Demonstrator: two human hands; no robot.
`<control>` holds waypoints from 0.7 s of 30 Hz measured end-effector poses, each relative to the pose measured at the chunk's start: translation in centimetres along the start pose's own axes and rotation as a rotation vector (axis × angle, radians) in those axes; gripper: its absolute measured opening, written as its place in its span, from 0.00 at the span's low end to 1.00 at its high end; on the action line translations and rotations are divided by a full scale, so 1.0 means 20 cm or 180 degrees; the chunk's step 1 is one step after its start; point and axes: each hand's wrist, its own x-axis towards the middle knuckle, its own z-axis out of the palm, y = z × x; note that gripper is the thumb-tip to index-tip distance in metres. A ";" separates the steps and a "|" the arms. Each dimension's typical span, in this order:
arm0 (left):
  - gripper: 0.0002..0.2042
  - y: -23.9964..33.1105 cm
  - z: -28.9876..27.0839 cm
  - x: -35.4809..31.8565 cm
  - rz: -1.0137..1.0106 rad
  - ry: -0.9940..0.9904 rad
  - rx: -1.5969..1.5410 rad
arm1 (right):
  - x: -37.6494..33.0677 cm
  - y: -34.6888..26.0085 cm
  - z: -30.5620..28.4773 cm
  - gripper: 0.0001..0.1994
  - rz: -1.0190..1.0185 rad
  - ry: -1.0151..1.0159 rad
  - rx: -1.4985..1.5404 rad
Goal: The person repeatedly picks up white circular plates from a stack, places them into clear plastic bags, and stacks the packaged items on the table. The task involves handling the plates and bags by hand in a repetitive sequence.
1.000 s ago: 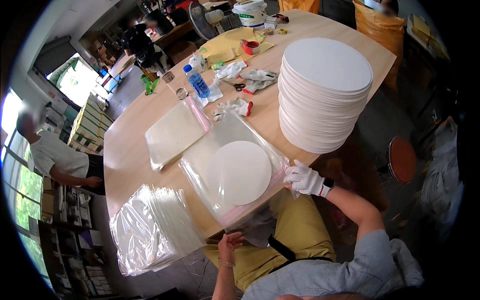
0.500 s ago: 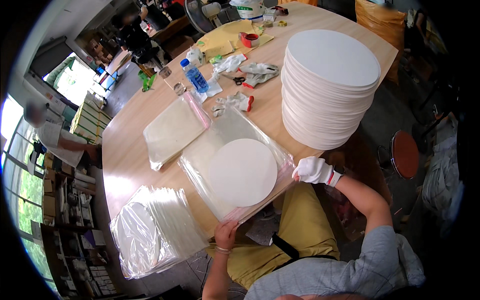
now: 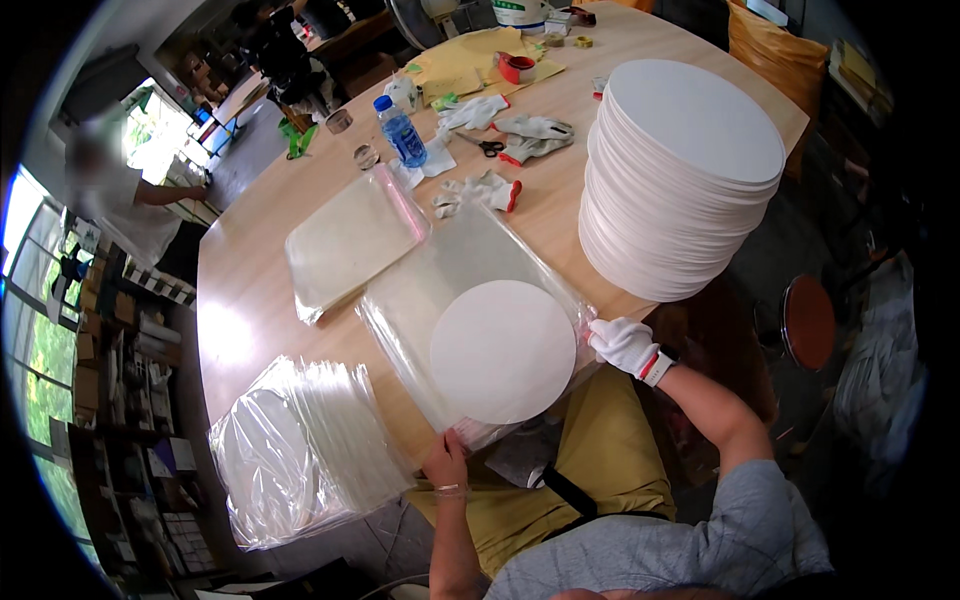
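A round white disc (image 3: 503, 352) lies at the near end of a clear plastic bag (image 3: 400, 300) at the table edge; I cannot tell whether it is inside the bag or on top. My left hand (image 3: 446, 459), bare, pinches the bag's near left corner. At the near right corner my right hand (image 3: 625, 345), in a white glove, has its fingers closed on the bag's edge. A tall stack of white discs (image 3: 690, 130) stands beyond the right hand. To the left lies a pile of clear-bagged discs (image 3: 300, 450).
More flat clear bags (image 3: 355, 240) lie on the wooden table (image 3: 250, 270). Farther back are a blue-capped bottle (image 3: 401, 135), work gloves (image 3: 480, 193), scissors (image 3: 490, 148), a red tape dispenser (image 3: 515, 68) and yellow paper (image 3: 450, 65). A red stool (image 3: 808, 322) stands at right. Other people are at left.
The bag's near edge and the disc have shifted slightly as both hands keep hold of its corners. The person at left has turned and reached an arm out. My view has shifted a little.
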 end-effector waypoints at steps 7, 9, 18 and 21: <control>0.16 0.01 0.01 0.07 0.0134 -0.0164 0.1125 | 0.00 -0.03 0.12 0.09 0.0436 -0.0122 -0.0804; 0.14 0.09 -0.03 0.09 -0.0033 -0.0392 0.1292 | 0.00 -0.05 0.07 0.09 0.0111 -0.0181 -0.1075; 0.33 0.26 0.15 0.07 0.2074 -0.0873 0.2201 | -0.08 0.08 -0.04 0.05 0.0529 0.0101 -0.0460; 0.35 0.20 0.19 0.07 0.1824 -0.1076 0.1841 | -0.13 0.18 -0.03 0.05 0.0864 -0.0003 -0.0605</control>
